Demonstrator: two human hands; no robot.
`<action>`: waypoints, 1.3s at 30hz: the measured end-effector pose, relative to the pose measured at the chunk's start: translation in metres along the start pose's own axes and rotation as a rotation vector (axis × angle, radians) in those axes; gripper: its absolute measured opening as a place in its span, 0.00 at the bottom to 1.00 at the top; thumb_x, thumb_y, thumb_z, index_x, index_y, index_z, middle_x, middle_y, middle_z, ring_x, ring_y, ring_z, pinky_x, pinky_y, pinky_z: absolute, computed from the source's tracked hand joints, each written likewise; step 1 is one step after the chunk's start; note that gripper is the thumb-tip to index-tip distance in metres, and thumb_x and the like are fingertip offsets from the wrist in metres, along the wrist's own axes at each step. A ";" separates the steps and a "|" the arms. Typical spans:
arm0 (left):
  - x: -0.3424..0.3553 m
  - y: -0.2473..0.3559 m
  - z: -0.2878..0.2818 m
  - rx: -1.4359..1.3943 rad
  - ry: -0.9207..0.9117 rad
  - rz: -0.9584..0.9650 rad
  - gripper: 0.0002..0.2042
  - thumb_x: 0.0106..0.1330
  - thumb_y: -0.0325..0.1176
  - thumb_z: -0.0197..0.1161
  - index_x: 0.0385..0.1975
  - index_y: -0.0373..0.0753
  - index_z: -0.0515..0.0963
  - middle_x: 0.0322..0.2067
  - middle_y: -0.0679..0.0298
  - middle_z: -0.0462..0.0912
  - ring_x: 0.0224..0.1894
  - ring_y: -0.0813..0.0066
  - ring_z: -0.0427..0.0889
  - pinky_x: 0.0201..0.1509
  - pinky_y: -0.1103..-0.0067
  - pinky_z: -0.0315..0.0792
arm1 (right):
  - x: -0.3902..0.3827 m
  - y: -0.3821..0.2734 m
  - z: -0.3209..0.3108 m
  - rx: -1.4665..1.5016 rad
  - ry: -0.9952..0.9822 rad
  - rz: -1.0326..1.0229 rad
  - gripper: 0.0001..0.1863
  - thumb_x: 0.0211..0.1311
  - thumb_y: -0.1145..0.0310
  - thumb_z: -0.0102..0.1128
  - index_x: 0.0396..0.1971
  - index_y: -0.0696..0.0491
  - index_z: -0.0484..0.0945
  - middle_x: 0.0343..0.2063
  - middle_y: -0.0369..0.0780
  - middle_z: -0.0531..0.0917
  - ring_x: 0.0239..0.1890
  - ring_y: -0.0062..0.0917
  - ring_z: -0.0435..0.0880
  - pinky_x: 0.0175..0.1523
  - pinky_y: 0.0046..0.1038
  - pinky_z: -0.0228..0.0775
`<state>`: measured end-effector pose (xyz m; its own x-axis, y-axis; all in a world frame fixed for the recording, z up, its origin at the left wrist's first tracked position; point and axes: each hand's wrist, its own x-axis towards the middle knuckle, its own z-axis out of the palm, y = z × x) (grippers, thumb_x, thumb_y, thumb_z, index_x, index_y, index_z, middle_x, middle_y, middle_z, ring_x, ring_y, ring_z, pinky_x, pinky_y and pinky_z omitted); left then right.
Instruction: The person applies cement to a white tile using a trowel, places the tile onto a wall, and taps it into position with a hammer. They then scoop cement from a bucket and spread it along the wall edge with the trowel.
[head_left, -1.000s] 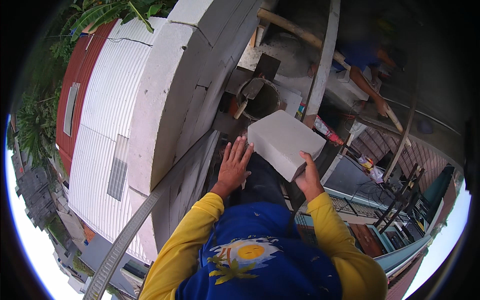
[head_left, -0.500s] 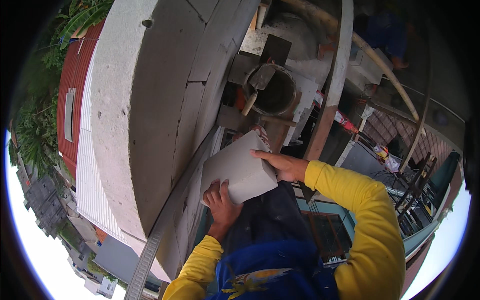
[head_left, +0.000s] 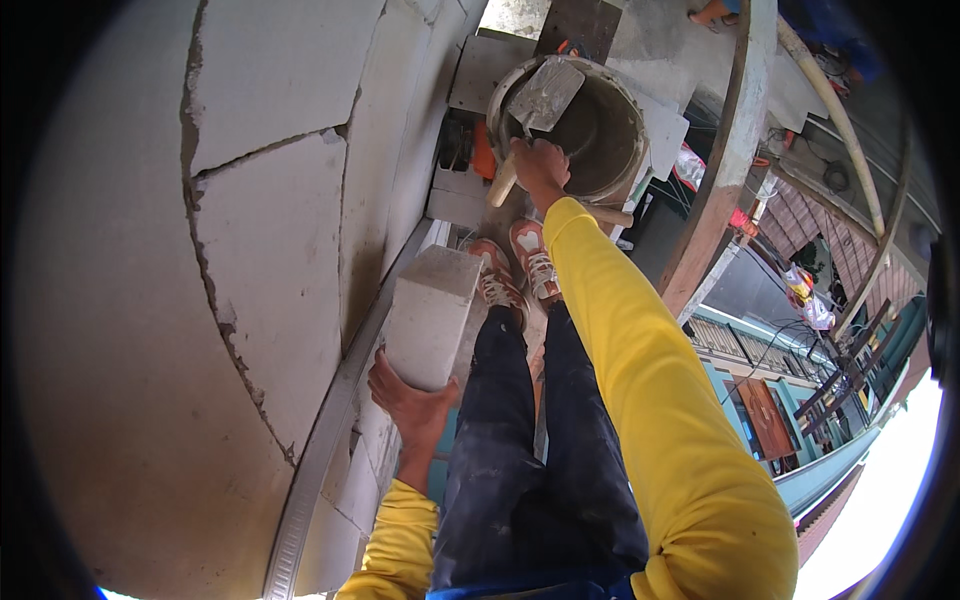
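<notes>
Fingers of the right hand [head_left: 541,168]: they are curled on the trowel [head_left: 543,98] where the handle meets the neck; if they are fully closed around it, I cannot tell, because the back of the hand covers this part.

Trowel: it lies across the near-left edge of the round bucket [head_left: 639,150], with the blade over the mouth and the wooden handle sticking out beyond the rim.

Its long axis: slanting, the blade away and a little to the right, the handle end toward the person and to the left. From the right fingers, the blade is just ahead, and the handle end just to the left.

Nearer hand: the right one, which touches it; the left hand [head_left: 412,402] is well apart, on the near side.

Fingers of the left hand: clamped on the near end of a pale block [head_left: 428,312].

Block: its long axis points away from the person, between the block wall [head_left: 270,230] and the shoes [head_left: 500,281], near the metal strip [head_left: 318,470].
</notes>
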<state>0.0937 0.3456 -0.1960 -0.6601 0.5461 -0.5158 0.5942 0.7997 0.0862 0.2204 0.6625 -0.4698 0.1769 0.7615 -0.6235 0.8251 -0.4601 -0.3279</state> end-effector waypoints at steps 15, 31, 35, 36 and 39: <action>0.028 0.051 0.014 -0.173 0.021 0.191 0.59 0.42 0.35 0.86 0.76 0.36 0.54 0.65 0.45 0.64 0.69 0.41 0.63 0.73 0.43 0.59 | 0.052 0.066 -0.113 -0.579 -0.200 -0.183 0.22 0.76 0.54 0.57 0.56 0.54 0.87 0.57 0.54 0.87 0.61 0.52 0.86 0.65 0.49 0.78; 0.056 0.088 0.004 -0.193 0.054 0.241 0.58 0.44 0.33 0.85 0.76 0.35 0.53 0.66 0.46 0.62 0.70 0.43 0.61 0.72 0.45 0.59 | 0.016 0.090 -0.147 -0.284 -0.126 -0.343 0.27 0.72 0.42 0.61 0.56 0.50 0.85 0.50 0.53 0.89 0.55 0.55 0.87 0.60 0.50 0.78; 0.061 0.104 -0.004 -0.215 0.040 0.242 0.58 0.44 0.33 0.85 0.76 0.36 0.54 0.66 0.46 0.62 0.70 0.43 0.61 0.73 0.45 0.58 | -0.023 0.114 -0.174 -0.165 -0.073 -0.375 0.24 0.71 0.48 0.65 0.54 0.52 0.85 0.48 0.51 0.90 0.51 0.51 0.88 0.55 0.47 0.80; 0.062 0.107 -0.005 -0.218 0.027 0.242 0.59 0.44 0.32 0.85 0.77 0.35 0.52 0.67 0.45 0.61 0.71 0.42 0.60 0.74 0.47 0.58 | -0.033 0.122 -0.175 -0.115 -0.044 -0.431 0.23 0.70 0.50 0.67 0.54 0.53 0.85 0.47 0.50 0.90 0.50 0.51 0.89 0.54 0.46 0.81; 0.064 0.112 -0.006 -0.215 0.009 0.257 0.61 0.44 0.32 0.85 0.79 0.34 0.50 0.69 0.43 0.59 0.73 0.41 0.59 0.78 0.50 0.56 | -0.056 0.134 -0.176 -0.010 0.047 -0.540 0.21 0.67 0.57 0.70 0.53 0.55 0.85 0.46 0.49 0.89 0.47 0.50 0.89 0.51 0.44 0.82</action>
<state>0.1150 0.4716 -0.2142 -0.5062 0.7380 -0.4463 0.6319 0.6696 0.3905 0.4153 0.6387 -0.3541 -0.2502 0.9080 -0.3360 0.8102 0.0064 -0.5862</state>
